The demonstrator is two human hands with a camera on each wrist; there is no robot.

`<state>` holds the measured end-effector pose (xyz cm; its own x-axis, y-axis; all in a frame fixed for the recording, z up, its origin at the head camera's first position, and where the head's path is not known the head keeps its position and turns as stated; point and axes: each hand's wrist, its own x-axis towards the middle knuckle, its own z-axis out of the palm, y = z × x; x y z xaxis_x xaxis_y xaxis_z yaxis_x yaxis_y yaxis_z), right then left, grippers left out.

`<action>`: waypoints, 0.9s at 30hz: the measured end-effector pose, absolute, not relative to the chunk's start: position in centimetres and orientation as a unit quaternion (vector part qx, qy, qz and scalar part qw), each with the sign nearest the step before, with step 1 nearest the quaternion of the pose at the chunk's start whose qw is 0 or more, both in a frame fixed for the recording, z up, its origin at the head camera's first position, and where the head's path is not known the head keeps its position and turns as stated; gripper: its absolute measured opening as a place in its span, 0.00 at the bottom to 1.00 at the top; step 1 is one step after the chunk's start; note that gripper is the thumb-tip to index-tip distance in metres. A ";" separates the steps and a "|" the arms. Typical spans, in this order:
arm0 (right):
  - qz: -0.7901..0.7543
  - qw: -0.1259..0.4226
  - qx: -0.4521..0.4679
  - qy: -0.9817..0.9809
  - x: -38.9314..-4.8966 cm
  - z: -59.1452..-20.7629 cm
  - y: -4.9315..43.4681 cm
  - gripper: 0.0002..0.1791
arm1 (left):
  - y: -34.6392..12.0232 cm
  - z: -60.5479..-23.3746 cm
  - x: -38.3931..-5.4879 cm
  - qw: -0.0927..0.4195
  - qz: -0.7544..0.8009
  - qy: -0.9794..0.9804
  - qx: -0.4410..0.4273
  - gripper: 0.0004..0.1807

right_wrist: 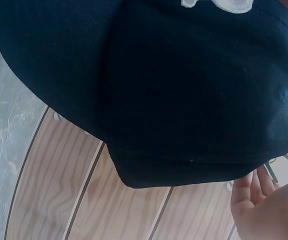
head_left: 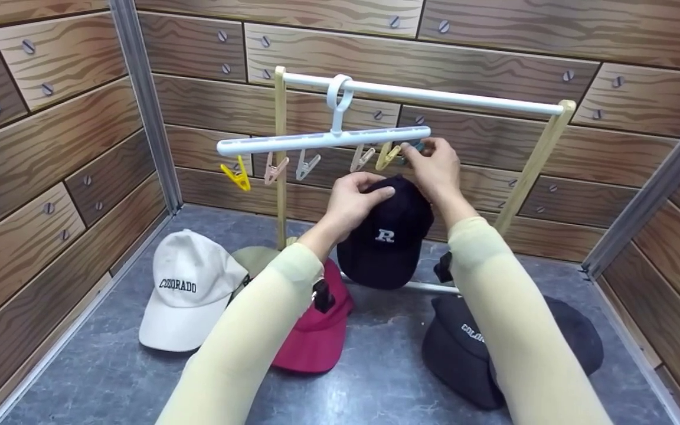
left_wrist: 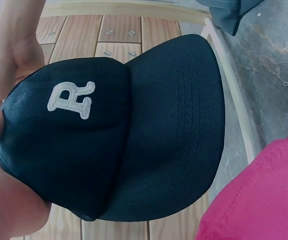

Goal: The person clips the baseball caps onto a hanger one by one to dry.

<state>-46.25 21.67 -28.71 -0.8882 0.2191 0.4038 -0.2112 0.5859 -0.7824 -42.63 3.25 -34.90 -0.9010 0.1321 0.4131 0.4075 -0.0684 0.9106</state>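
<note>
Matt cloth across the black cap point(head_left: 390, 221), stitched rows on its brim, and look at that R point(left_wrist: 73, 104), all raised white thread! Over to the white cap point(head_left: 189, 265), soft dull fabric, creased at the crown; the red cap point(left_wrist: 263, 195) comes in matt, dotted with tiny perforations. Up top, the hanger point(head_left: 304, 142) is smooth white plastic, the pegs point(head_left: 244, 179) plastic too. Smooth white rail point(head_left: 452, 94), 2 posts point(head_left: 281, 206) in pale wood. Walls point(head_left: 328, 50) show wood grain that looks printed, the corner strut point(head_left: 145, 100) dull grey metal, and the stone-mottled floor point(head_left: 375, 378) flashes a glossy glare; pale sleeves point(head_left: 245, 330), soft matt cloth
</note>
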 end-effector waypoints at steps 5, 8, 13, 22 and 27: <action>0.470 0.242 -0.004 -0.849 -46.1 -28.6 21.7 0.32 | 3.3 -34.9 -42.5 0.101 -0.703 -0.675 -0.200 0.13; 0.496 0.242 -0.001 -0.834 -46.0 -28.6 21.7 0.30 | 3.3 -35.1 -42.5 0.101 -0.698 -0.680 -0.198 0.13; 0.541 0.241 0.004 -0.806 -45.8 -28.8 22.0 0.27 | 3.3 -35.2 -42.5 0.101 -0.695 -0.683 -0.200 0.13; 0.560 0.231 -0.015 -0.795 -44.9 -29.3 21.9 0.27 | 3.5 -35.2 -42.4 0.095 -0.705 -0.675 -0.196 0.13; 0.550 0.240 -0.013 -0.800 -44.4 -29.5 21.7 0.24 | 3.6 -35.5 -42.5 0.091 -0.708 -0.672 -0.196 0.13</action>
